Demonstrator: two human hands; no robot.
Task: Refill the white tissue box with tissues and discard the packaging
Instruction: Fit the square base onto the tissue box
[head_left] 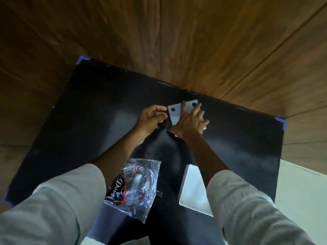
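Note:
The white tissue box (174, 115) lies near the far edge of the black table (88, 106), its visible face showing two dark round pads. My right hand (190, 122) lies over the box with fingers spread, covering most of it. With curled fingers, my left hand (151, 118) pinches the box's left edge. The clear plastic tissue packaging (135, 185), printed with red and white lettering, lies crumpled on the table between my forearms, and I cannot tell whether tissues are still inside. Next to my right forearm rests a flat white panel (192, 190).
The table stands on a brown wooden floor (212, 41). Blue tape marks the table corners (281, 122). A pale surface (300, 191) lies at the right beyond the table edge. Grey sleeves cover both my forearms in the foreground.

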